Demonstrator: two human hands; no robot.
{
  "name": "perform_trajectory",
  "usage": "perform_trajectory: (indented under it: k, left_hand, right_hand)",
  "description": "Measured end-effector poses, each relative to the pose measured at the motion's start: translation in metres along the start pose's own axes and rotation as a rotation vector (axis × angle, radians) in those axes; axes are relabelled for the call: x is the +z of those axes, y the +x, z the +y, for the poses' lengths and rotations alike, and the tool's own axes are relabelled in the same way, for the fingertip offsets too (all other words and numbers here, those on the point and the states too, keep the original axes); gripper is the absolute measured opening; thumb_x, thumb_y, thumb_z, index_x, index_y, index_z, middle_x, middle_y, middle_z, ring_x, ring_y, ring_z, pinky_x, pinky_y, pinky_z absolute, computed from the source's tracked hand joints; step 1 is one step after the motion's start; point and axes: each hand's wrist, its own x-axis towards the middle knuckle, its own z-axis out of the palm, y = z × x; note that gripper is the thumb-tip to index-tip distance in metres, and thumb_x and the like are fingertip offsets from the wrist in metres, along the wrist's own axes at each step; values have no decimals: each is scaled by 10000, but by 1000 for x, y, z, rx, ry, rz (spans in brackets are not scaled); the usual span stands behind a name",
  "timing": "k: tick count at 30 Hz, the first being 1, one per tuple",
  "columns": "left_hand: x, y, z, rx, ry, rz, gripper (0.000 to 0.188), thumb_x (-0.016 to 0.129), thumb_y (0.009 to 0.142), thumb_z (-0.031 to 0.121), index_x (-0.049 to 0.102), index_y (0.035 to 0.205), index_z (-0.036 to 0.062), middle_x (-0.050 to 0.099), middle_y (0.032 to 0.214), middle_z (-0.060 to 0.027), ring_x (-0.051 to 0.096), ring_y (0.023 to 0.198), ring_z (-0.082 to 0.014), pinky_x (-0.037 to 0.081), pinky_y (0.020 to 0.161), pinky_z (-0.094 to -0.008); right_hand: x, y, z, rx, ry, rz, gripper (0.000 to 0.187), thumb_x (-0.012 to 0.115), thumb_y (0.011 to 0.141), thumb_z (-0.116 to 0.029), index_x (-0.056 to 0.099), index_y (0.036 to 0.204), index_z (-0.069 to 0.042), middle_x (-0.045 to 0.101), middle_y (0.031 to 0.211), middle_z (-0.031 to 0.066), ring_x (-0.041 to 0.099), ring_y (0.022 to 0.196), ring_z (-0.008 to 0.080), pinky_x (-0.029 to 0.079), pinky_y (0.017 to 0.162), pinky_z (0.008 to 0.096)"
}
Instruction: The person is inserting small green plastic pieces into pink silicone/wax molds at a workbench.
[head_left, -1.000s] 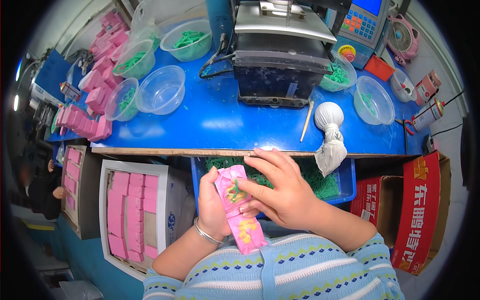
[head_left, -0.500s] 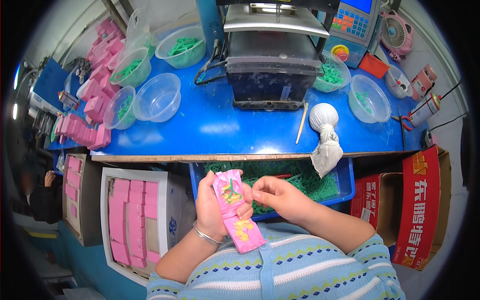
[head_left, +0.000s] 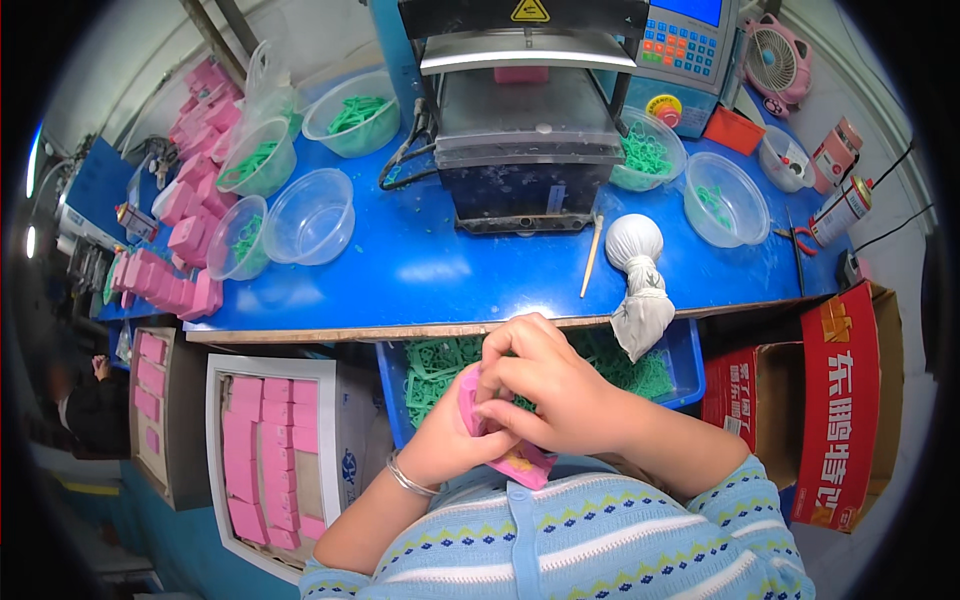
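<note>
A pink packet (head_left: pixel 520 462) is held at chest height, below the front edge of the blue bench (head_left: pixel 420 270), with both hands closed on it. The left hand (head_left: pixel 452 440) is wrapped round it from beneath, and the right hand (head_left: pixel 545 395) is laid over its top, fingers curled and pinching at its upper edge. Just beyond the hands, a blue bin of green rubber pieces (head_left: pixel 440 365) is seen under the bench. A white box of pink packets (head_left: pixel 265 450) stands to the left. On the bench, a black press (head_left: pixel 530 130) is flanked by clear bowls (head_left: pixel 310 215), and a white tied cloth bundle (head_left: pixel 637 275) hangs over the edge.

The packet could be let slip into the bin if the pinch were loosened, it is judged, since only its ends are gripped. Most of the packet is hidden by the right hand; its contents and whether it is open cannot be made out.
</note>
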Motion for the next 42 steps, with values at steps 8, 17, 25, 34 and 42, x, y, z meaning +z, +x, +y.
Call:
perform_trajectory:
  k: [8,17,25,34,42]
  left_hand:
    - [0,-1,-9,121,223,130,357,508,915,250,421,1204,60,502,1105,-64,496,994,-144,424,867,-300]
    - [3,-4,0,12,-603,67,662,275,941,493,106,1430,81,493,1086,-121,528,829,-183,461,725,-333]
    - [9,-3,21,119,-598,106,680,311,933,478,79,1437,85,500,1024,-131,536,885,-213,442,832,-348]
    - [-43,48,26,567,579,657,473,497,931,228,305,1307,13,497,951,-68,493,815,-128,425,796,-270]
    - [0,42,55,652,1202,321,443,728,686,317,607,1021,54,405,1301,-211,280,1267,-417,232,1019,-495]
  right_hand:
    - [9,0,-9,-40,-31,164,198,672,731,-174,569,846,-50,523,900,99,507,880,280,396,789,391]
    - [4,-7,2,188,103,40,129,666,757,-115,588,838,-50,569,843,64,526,803,233,409,739,346]
    - [-4,-9,-3,-20,228,115,135,658,727,-52,581,838,-42,547,834,85,525,810,250,416,751,347]
    - [-26,-18,-2,429,1138,551,113,550,892,-76,523,948,19,602,875,109,611,806,166,505,739,283]
    - [-15,-27,-3,600,942,529,125,564,887,-84,574,962,16,624,900,79,595,771,133,492,710,259]
